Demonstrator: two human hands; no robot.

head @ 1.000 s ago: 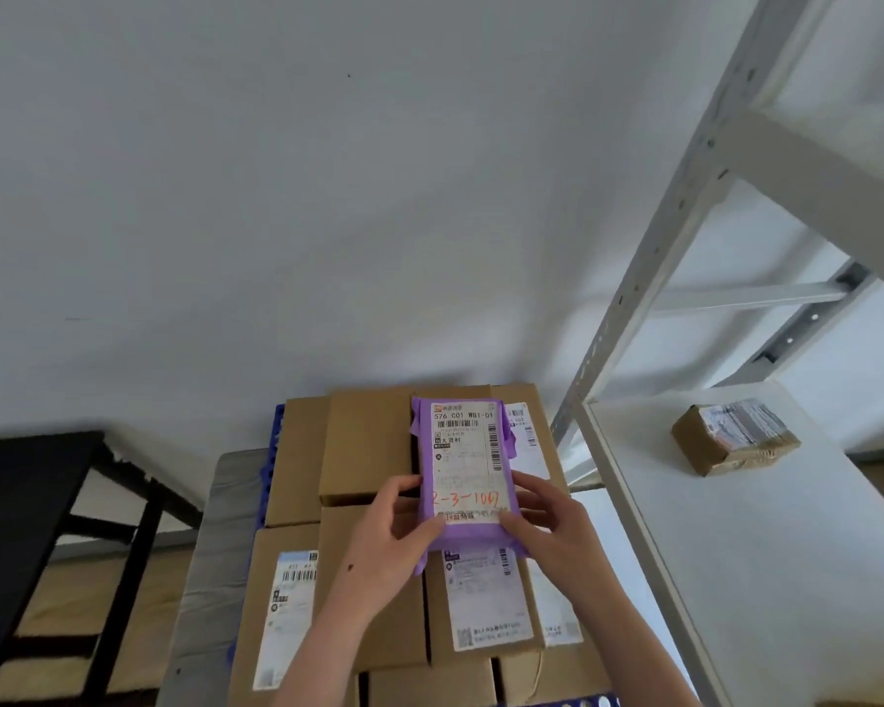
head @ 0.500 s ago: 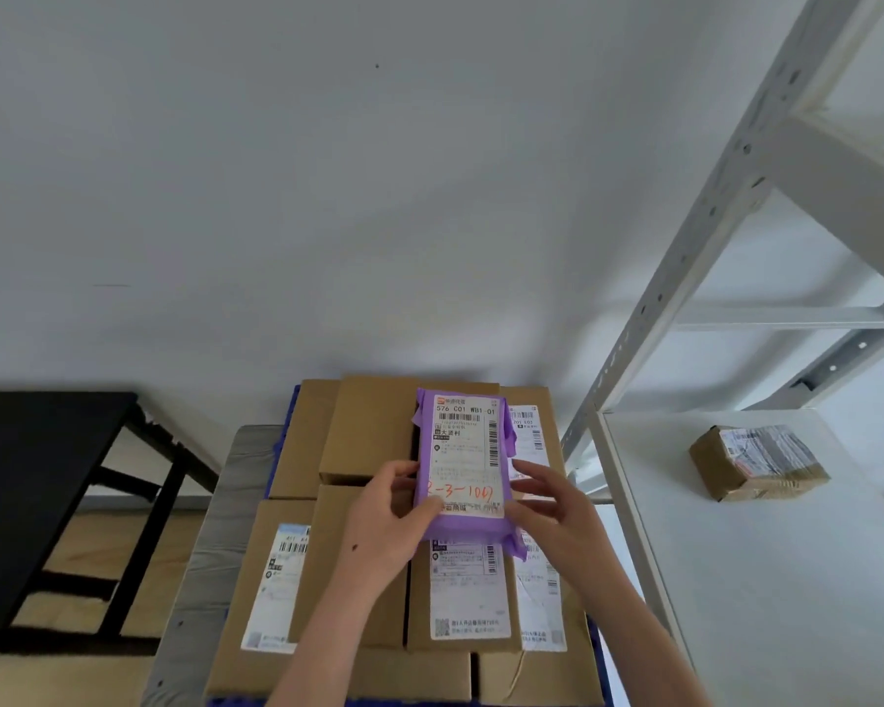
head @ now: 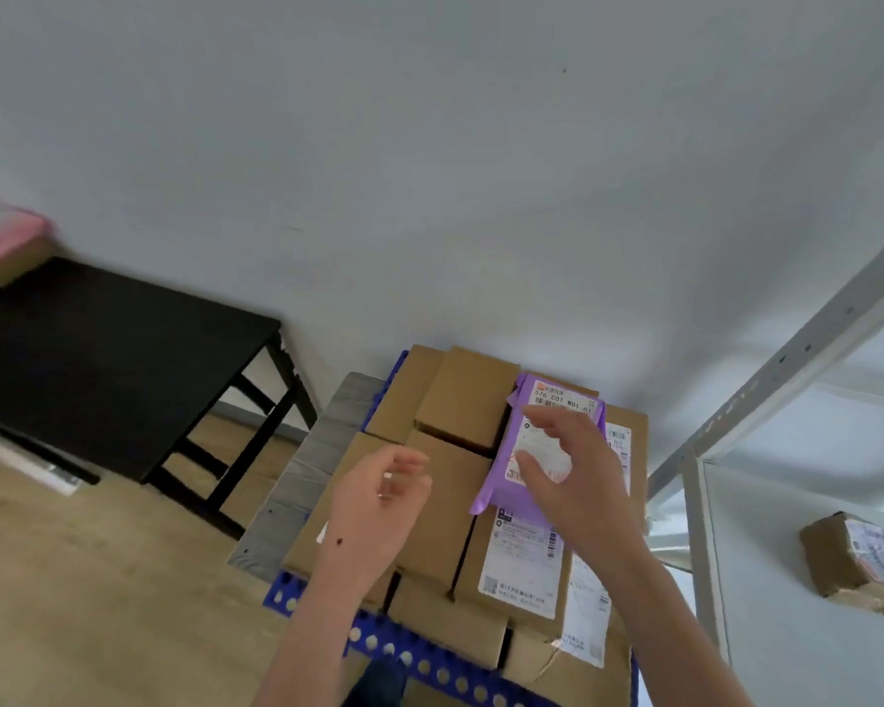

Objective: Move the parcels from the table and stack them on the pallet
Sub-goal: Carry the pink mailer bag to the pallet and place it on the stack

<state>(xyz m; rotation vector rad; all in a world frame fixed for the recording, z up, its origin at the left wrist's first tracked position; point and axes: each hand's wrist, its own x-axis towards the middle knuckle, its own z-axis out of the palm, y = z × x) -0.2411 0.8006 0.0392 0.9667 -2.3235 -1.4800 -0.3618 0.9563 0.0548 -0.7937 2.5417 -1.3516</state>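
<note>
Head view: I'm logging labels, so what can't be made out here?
- Purple parcel label: head view, right hand covers its middle.
- Pink item: head view, blurred, cut by left edge.
- Shelf box label: head view, blurred, right edge cuts it.

Boxes (head: 460, 395) are sitting stacked on the pallet (head: 419, 655). The soft mailer (head: 552, 398) is lying atop the stack, toward 1 o'clock. The side table (head: 98, 359) is standing at the pallet's 10 o'clock, the shelf unit (head: 787, 604) at 3 o'clock, carrying a taped parcel (head: 858, 558).
</note>
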